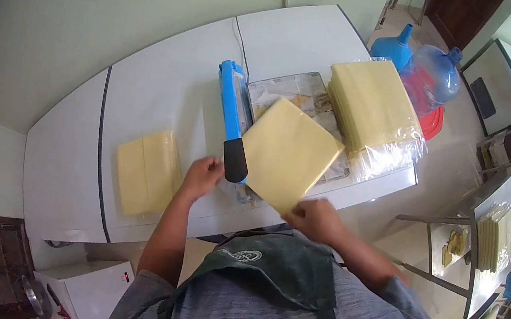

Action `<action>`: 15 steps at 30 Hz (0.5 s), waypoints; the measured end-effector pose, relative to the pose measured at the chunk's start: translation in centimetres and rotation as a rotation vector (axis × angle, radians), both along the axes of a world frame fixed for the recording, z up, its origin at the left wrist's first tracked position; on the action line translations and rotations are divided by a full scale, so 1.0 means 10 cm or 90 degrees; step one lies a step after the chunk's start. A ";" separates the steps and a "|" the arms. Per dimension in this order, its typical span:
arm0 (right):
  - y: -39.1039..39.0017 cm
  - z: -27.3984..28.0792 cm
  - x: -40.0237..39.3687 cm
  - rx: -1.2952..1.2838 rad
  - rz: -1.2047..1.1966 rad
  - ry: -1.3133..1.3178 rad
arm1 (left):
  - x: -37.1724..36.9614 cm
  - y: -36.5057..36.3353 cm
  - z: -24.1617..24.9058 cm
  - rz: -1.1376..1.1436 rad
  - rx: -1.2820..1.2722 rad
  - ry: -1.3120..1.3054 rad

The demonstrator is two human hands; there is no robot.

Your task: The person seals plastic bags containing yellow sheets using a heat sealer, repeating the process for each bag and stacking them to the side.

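Observation:
A flat, square yellow packet (293,156) lies tilted across a tray in front of me. My right hand (316,220) pinches its near corner, slightly blurred. Along the packet's left side stands a blue bag sealer (231,97) with a black handle (234,161) at its near end. Close to the left of that handle is my left hand (202,178), its fingers curled in; whether anything is between them is hidden. Farther left on the table, another yellow packet (148,172) lies in shiny clear wrapping.
A tall stack of yellow sheets (374,105) in clear plastic stands at the table's right end. The flat tray (293,84) sits behind the packet. Large blue bottles (430,77) stand on the floor beyond. More yellow stacks (495,237) rest on a side table at right.

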State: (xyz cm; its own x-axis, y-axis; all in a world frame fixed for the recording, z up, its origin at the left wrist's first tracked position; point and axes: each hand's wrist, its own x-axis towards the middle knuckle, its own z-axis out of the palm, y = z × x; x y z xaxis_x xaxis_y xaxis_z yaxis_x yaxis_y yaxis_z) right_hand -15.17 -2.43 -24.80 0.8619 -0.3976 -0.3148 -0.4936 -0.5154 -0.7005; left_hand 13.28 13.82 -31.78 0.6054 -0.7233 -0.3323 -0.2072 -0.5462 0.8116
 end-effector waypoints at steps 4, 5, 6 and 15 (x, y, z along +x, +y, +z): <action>-0.52 -0.27 0.71 -0.388 -0.011 -0.203 | 0.29 -0.57 0.16 0.128 -0.039 0.004; -0.66 -0.29 0.84 -0.444 -0.009 -0.085 | 0.39 -0.65 0.03 0.127 -0.035 0.002; -0.76 -0.35 0.90 -0.444 -0.011 -0.089 | 0.56 -0.75 -0.19 0.131 -0.087 -0.014; -1.23 -0.43 1.23 -0.451 -0.082 0.034 | 0.77 -1.07 -0.20 0.210 -0.066 -0.054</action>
State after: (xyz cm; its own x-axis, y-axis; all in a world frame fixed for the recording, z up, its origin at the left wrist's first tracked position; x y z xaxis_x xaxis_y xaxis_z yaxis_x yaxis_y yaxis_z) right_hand -2.87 -14.75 -29.07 0.7851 -0.6191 0.0156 -0.6053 -0.7724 -0.1925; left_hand 20.95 3.11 -33.74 0.8342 -0.5115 -0.2062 -0.1021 -0.5107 0.8537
